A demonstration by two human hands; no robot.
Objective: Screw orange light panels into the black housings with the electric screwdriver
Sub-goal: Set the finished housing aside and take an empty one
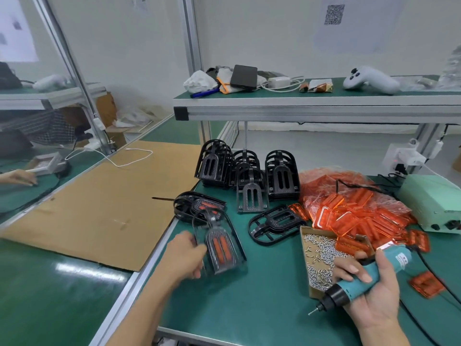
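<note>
My left hand [185,255] grips the left edge of a black housing [220,243] with an orange panel inside, blurred just above the green bench. Behind it lie finished housings [197,206] stacked flat. My right hand [369,288] holds the teal electric screwdriver [361,283], its bit pointing down-left at the bench. An empty black housing [274,224] lies flat in the middle. Stacks of empty black housings [249,171] stand further back. Loose orange panels [361,213] are heaped at the right.
A cardboard box of screws [319,260] sits just left of my right hand. The pale green power unit [434,201] stands at the far right, its cables trailing. A cardboard sheet [104,198] covers the left bench. Another person's hand [20,177] shows at far left. An upper shelf [299,103] overhangs.
</note>
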